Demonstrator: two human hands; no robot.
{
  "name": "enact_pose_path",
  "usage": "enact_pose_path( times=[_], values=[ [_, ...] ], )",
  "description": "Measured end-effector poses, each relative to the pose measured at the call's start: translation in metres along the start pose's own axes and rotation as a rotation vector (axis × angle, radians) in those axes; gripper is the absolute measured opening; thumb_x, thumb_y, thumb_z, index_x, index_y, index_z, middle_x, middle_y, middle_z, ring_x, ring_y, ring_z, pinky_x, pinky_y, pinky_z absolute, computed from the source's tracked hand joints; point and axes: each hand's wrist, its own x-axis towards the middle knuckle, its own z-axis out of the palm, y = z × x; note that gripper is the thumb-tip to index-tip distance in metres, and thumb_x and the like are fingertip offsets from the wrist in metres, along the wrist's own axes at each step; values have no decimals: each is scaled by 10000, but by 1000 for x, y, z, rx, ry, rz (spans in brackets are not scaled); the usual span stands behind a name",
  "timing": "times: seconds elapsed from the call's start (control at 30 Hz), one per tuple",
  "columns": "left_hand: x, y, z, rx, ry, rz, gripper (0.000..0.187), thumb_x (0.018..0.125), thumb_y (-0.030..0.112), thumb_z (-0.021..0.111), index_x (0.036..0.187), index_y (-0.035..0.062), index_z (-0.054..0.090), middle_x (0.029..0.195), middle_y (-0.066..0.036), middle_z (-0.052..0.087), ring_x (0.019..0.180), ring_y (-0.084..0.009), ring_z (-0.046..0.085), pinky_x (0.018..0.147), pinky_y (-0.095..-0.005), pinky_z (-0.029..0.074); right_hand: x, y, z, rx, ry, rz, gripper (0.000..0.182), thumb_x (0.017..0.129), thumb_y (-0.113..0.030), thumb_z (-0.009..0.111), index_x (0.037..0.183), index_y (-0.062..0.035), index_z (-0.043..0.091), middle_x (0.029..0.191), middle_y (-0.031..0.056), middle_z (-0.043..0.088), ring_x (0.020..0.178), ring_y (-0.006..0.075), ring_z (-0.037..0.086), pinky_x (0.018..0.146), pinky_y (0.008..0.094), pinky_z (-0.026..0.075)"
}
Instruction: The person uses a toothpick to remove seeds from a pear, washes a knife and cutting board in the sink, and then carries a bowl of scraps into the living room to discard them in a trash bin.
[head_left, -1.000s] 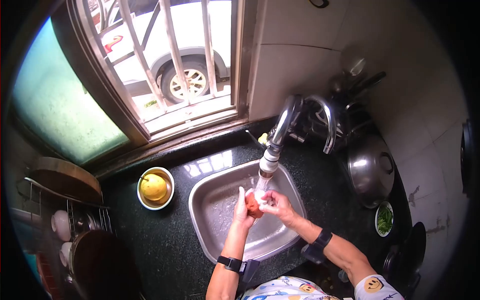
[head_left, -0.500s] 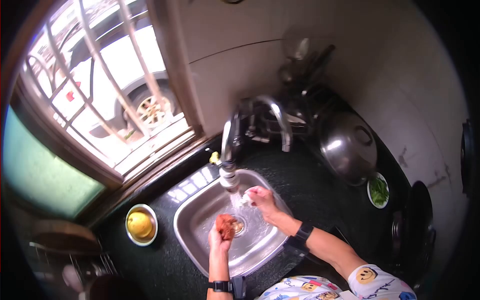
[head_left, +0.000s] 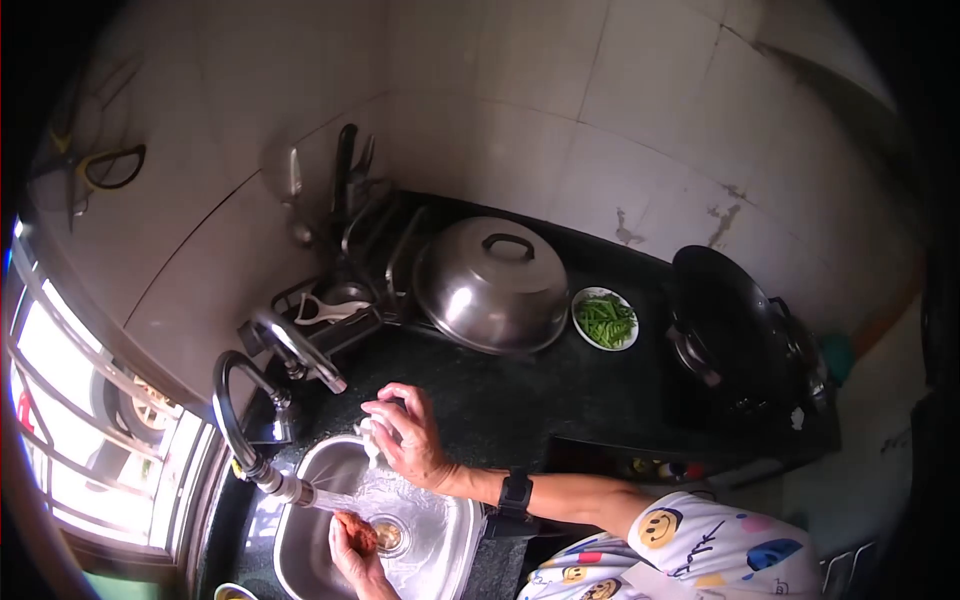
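My left hand (head_left: 352,558) is closed around a reddish-brown lump (head_left: 358,532) low over the steel sink (head_left: 455,545). Water runs from the tap (head_left: 285,485) just above it, and its stream passes close to the lump. Above the sink's back rim, my right hand (head_left: 408,438) has its fingers bent around a small white thing (head_left: 372,440), which hangs partly below the fingers. What the white thing is cannot be made out. Some pale bits (head_left: 386,536) lie at the drain.
A domed steel lid (head_left: 490,285) stands on the dark counter, beside a white bowl of cut greens (head_left: 605,320). A black wok (head_left: 735,330) is farther right. Behind the sink are a second faucet (head_left: 300,350) and a utensil rack (head_left: 345,290). Scissors (head_left: 100,170) hang on the wall.
The view has swung right, bringing the lid, greens and wok toward the middle. My right hand has lifted away from the water stream with the white thing; my left hand still holds the lump.
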Motion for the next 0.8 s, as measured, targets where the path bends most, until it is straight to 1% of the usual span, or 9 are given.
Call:
enact_pose_path(
  times=[0.13, 0.2, 0.27, 0.33, 0.4, 0.43, 0.47, 0.67, 0.8],
  values=[
    [-8, 4, 37, 261, -41, 176, 328, 888, 220, 680, 1141, 30, 592, 1009, -88, 647, 941, -192, 621, 762, -343, 528, -52, 19, 14, 194, -261, 189, 302, 794, -30, 686, 1090, -56, 632, 1102, 124, 537, 1086, 290, 524, 946, 399, 423],
    [-7, -3, 55, 301, 86, 304, 349, 904, 250, 657, 1148, 17, 567, 1028, -101, 635, 951, -200, 620, 782, -345, 525, -102, 39, 51, 474, -581, 803, 414, 856, -322, 688, 1140, -29, 621, 1262, 141, 533, 1185, 281, 496, 1042, 366, 384],
    [-2, -3, 48, 240, -37, 187, 414, 918, 361, 616, 1157, 27, 570, 1028, -100, 641, 935, -190, 628, 769, -345, 535, -120, 29, 74, 377, -536, 1104, 447, 852, -396, 672, 1082, -14, 631, 1175, 155, 607, 1073, 247, 575, 944, 343, 453],
    [13, -2, 33, 147, -38, 129, 439, 930, 401, 573, 1142, 17, 571, 1028, -105, 641, 949, -201, 625, 797, -365, 524, -121, 43, 83, 917, -909, 1188, 397, 851, -379, 664, 1010, -16, 640, 965, 139, 668, 921, 186, 627, 822, 325, 495],
    [21, -3, 15, -55, -59, 5, 517, 953, 482, 488, 1112, -3, 573, 1030, -117, 640, 976, -225, 619, 855, -404, 502, -116, 3, 82, 753, -979, 1164, 227, 848, -251, 654, 954, -52, 638, 923, 106, 666, 920, 185, 632, 775, 338, 504],
    [14, -4, 13, -65, -208, -37, 536, 973, 510, 397, 1122, 30, 584, 1058, -122, 635, 1019, -260, 609, 909, -424, 480, -143, -2, 87, 569, -773, 732, 187, 847, -222, 642, 943, -62, 635, 961, 106, 657, 965, 222, 623, 790, 363, 500],
    [48, -14, -27, -315, -853, -34, 532, 987, 500, 342, 1159, 55, 576, 1115, -119, 623, 1128, -300, 562, 1007, -480, 422, -170, -11, 95, 394, -557, 308, 149, 846, -193, 630, 932, -71, 632, 1000, 106, 648, 1011, 258, 614, 806, 388, 497],
    [-21, -21, 25, -304, -344, -104, 432, 1009, 343, 355, 1354, 99, 445, 1338, -98, 511, 1212, -336, 514, 1098, -575, 312, -120, -2, 83, 184, -961, 302, 187, 822, -158, 619, 989, -74, 633, 1067, 119, 624, 1080, 310, 581, 883, 472, 457],
    [-26, -10, 26, -441, -25, -146, 359, 997, 225, 452, 1308, 51, 492, 1324, -132, 537, 1207, -247, 533, 1048, -431, 416, -131, 0, 78, 285, -944, 352, 114, 811, -121, 569, 915, -103, 610, 993, 68, 637, 1030, 298, 594, 856, 514, 433]
  ],
)
